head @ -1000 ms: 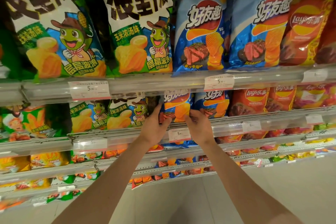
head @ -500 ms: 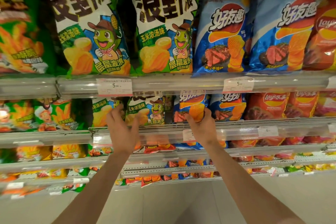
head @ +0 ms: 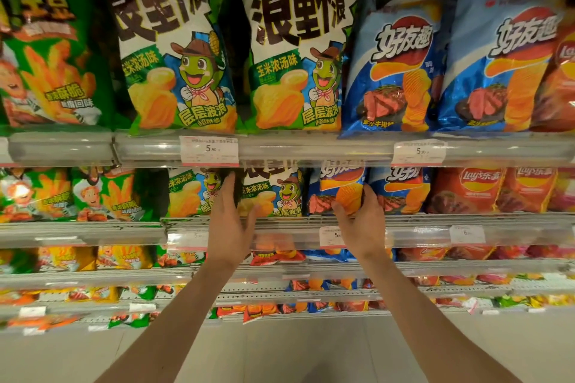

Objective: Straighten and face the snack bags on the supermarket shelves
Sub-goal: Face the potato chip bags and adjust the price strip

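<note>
- Head view: the left hand (head: 228, 221) reaches between two green corn bags (head: 273, 194) on the second shelf (head: 435, 221), fingers straight, thumb touching one.
- The right hand (head: 361, 222) grips the blue steak-flavour bag (head: 337, 188) beside them.

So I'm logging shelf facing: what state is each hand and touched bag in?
Left hand: fingers straight, touching the green-and-white corn snack bag.
Right hand: fingers curled round the blue steak-flavour crisp bag.
Both bags: upright, fronts facing out.
</note>
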### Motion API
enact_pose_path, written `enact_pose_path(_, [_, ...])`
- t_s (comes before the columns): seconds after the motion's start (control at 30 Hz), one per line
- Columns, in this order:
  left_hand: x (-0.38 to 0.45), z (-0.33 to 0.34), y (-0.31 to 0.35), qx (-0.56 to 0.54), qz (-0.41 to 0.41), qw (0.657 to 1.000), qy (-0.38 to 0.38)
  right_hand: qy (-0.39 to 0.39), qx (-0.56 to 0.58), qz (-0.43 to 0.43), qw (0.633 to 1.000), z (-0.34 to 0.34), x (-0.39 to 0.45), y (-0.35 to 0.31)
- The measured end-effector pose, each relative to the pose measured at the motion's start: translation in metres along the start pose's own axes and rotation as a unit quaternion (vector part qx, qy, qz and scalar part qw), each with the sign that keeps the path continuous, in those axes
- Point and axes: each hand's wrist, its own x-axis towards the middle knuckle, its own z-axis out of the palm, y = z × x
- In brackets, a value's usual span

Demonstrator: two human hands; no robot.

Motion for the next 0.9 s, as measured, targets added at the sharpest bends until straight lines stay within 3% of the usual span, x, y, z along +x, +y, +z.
enact_pose_path(0.17, [0.001, -0.007, -0.001, 0.067, 0.073, 0.993, -0.059, 0.003, -0.073, -0.091, 0.993, -0.002, -0.014, -0.009])
enact_pose_path(0.4, [0.015, 0.001, 0.008, 0.139, 0.022, 0.983, -0.118, -0.036, -0.154, -0.121, 0.98, 0.008, -0.018, -0.008])
enact_pose_path(0.77, [0.014, -0.004, 0.012, 0.098, -0.017, 0.983, -0.155, -0.062, -0.1, -0.122, 0.986, 0.012, -0.015, 0.003])
enact_pose_path(0.9, [0.016, -0.013, 0.011, 0.041, -0.034, 0.982, -0.178, -0.082, -0.033, -0.105, 0.99, 0.005, -0.01, 0.003])
